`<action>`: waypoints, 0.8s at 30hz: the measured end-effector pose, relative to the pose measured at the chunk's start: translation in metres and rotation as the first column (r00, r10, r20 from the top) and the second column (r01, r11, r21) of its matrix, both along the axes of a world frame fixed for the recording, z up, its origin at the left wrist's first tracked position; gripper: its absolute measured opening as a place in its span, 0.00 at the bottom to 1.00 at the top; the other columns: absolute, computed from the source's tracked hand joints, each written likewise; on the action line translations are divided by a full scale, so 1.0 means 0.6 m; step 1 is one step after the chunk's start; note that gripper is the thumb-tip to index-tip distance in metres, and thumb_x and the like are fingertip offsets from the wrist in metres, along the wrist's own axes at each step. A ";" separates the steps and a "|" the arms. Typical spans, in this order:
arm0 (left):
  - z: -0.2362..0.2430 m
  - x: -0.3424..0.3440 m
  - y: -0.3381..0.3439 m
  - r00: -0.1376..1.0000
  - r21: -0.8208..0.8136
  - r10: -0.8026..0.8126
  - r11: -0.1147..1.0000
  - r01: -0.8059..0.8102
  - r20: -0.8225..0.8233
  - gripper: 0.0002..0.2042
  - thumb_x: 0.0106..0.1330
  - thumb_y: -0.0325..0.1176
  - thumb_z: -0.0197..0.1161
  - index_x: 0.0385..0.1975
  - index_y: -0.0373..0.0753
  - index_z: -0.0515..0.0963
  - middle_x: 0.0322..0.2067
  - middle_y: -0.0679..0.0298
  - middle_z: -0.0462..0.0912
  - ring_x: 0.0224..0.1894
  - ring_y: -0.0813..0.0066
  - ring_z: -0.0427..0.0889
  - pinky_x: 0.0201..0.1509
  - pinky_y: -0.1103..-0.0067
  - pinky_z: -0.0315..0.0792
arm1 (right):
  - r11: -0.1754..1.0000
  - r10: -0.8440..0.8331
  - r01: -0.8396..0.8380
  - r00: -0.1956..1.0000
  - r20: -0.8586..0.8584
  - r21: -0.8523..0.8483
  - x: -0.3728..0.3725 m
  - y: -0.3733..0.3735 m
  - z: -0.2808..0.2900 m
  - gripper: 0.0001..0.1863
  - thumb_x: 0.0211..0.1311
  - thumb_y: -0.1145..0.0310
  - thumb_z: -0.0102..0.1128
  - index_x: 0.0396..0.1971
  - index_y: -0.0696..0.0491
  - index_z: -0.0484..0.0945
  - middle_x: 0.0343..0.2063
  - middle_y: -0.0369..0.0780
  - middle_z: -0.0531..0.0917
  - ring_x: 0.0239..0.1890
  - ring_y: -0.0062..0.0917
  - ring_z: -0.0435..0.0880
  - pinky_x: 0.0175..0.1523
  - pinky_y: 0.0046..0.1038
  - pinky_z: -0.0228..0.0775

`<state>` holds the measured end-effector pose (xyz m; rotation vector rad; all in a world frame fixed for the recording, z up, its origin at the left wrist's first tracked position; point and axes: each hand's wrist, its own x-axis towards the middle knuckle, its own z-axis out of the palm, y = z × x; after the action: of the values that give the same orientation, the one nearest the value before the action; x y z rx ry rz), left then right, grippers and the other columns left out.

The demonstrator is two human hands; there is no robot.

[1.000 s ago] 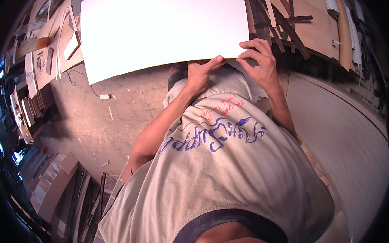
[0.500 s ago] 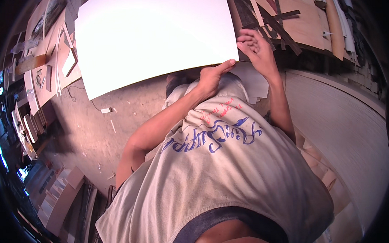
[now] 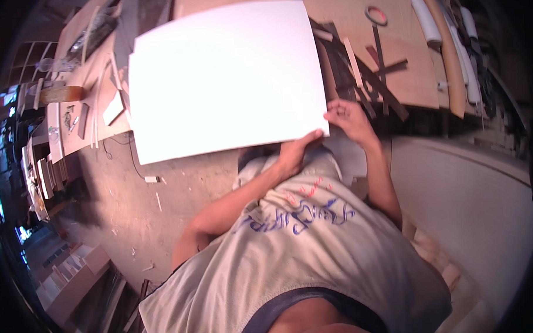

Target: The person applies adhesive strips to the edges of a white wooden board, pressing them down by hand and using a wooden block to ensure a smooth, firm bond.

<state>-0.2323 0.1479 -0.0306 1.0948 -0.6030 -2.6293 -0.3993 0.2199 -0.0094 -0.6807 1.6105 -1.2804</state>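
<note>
A large white board (image 3: 228, 80) lies across the wooden workbench (image 3: 355, 5), its near edge jutting out over the front toward my body. At the board's near right corner, my left hand (image 3: 295, 152) grips the edge, thumb on top and the other fingers hidden beneath. My right hand (image 3: 350, 121) is at the right edge just above that corner, its bent fingers and thumb closed together on the edge.
Dark strips (image 3: 387, 97) and a roll of tape (image 3: 376, 16) lie right of the board. Long rolls (image 3: 444, 49) line the bench's right end. Thin offcuts (image 3: 113, 108) and an amber tape roll (image 3: 62, 94) sit left. A pale panel (image 3: 455, 189) stands at my right.
The view has shifted, showing more of the bench beyond the board. My right hand has come in from beside the board to its right edge. My left hand keeps its hold near the corner.
</note>
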 end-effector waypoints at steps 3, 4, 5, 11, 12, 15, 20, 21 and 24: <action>0.027 0.036 -0.018 0.992 0.025 0.079 0.996 -0.082 0.098 0.15 0.59 0.28 0.63 0.45 0.31 0.72 0.44 0.59 0.76 0.47 0.68 0.76 0.54 0.72 0.72 | 0.998 0.065 -0.066 0.993 -0.102 -0.007 -0.018 0.009 -0.020 0.10 0.55 0.70 0.63 0.33 0.59 0.75 0.27 0.33 0.79 0.31 0.12 0.75 0.36 0.16 0.67; 0.042 0.051 -0.021 0.988 0.014 0.119 0.993 -0.121 0.094 0.15 0.59 0.28 0.63 0.44 0.30 0.72 0.44 0.58 0.76 0.47 0.68 0.76 0.54 0.73 0.73 | 0.998 0.050 -0.048 0.995 -0.090 0.028 -0.017 0.010 -0.019 0.10 0.54 0.70 0.64 0.33 0.58 0.76 0.26 0.32 0.79 0.32 0.12 0.76 0.37 0.16 0.67; 0.046 0.072 -0.031 0.982 0.037 0.151 0.987 -0.155 0.112 0.15 0.59 0.27 0.63 0.44 0.29 0.71 0.43 0.58 0.76 0.45 0.68 0.77 0.51 0.73 0.75 | 0.998 0.053 -0.052 0.998 -0.017 0.029 -0.012 -0.004 -0.002 0.10 0.53 0.70 0.65 0.33 0.58 0.76 0.26 0.32 0.78 0.32 0.12 0.76 0.37 0.16 0.67; 0.028 0.163 -0.076 0.942 -0.089 0.289 0.957 -0.277 0.170 0.13 0.58 0.29 0.64 0.38 0.26 0.73 0.38 0.56 0.78 0.43 0.64 0.79 0.49 0.74 0.76 | 0.989 0.126 -0.128 0.992 0.021 0.081 -0.035 0.003 -0.016 0.14 0.51 0.69 0.67 0.35 0.59 0.76 0.29 0.35 0.79 0.33 0.14 0.76 0.40 0.17 0.69; 0.027 0.182 -0.083 0.919 -0.115 0.354 0.934 -0.338 0.174 0.13 0.58 0.28 0.64 0.38 0.26 0.72 0.38 0.56 0.78 0.42 0.65 0.79 0.48 0.74 0.76 | 0.976 0.179 -0.179 0.984 0.011 0.123 -0.036 -0.004 -0.019 0.14 0.52 0.70 0.66 0.36 0.58 0.75 0.30 0.35 0.79 0.34 0.15 0.77 0.41 0.18 0.69; 0.010 0.232 -0.109 0.852 -0.184 0.496 0.865 -0.467 0.170 0.11 0.57 0.28 0.65 0.33 0.31 0.71 0.37 0.56 0.77 0.40 0.68 0.79 0.46 0.73 0.78 | 0.966 0.236 -0.235 0.972 0.003 0.112 -0.043 -0.015 -0.003 0.15 0.51 0.69 0.68 0.36 0.58 0.75 0.30 0.35 0.79 0.34 0.16 0.77 0.40 0.19 0.70; 0.021 0.279 -0.162 0.724 -0.315 0.677 0.720 -0.618 0.128 0.11 0.57 0.31 0.65 0.33 0.35 0.71 0.33 0.61 0.78 0.33 0.72 0.80 0.40 0.77 0.78 | 0.917 0.306 -0.313 0.950 0.065 0.247 -0.063 -0.026 0.018 0.19 0.49 0.68 0.69 0.40 0.57 0.74 0.31 0.36 0.80 0.34 0.19 0.79 0.38 0.22 0.73; 0.024 0.291 -0.171 0.669 -0.322 0.732 0.669 -0.670 0.128 0.11 0.58 0.32 0.65 0.33 0.37 0.71 0.31 0.63 0.78 0.31 0.74 0.80 0.37 0.80 0.77 | 0.911 0.313 -0.325 0.946 0.087 0.254 -0.067 -0.029 0.018 0.24 0.47 0.65 0.72 0.42 0.58 0.72 0.31 0.36 0.78 0.33 0.18 0.77 0.36 0.21 0.70; -0.089 0.405 -0.224 0.726 -0.295 0.670 0.670 -0.681 -0.153 0.11 0.58 0.34 0.65 0.34 0.39 0.71 0.31 0.66 0.77 0.30 0.78 0.78 0.32 0.84 0.72 | 0.893 0.360 -0.372 0.928 0.096 0.252 -0.070 -0.038 0.025 0.26 0.46 0.65 0.72 0.43 0.59 0.71 0.31 0.36 0.78 0.34 0.18 0.76 0.35 0.21 0.70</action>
<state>0.0108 0.0132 -0.0842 0.9273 -0.4801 -1.8080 -0.4411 0.1973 0.0055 -0.7363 1.4925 -0.7817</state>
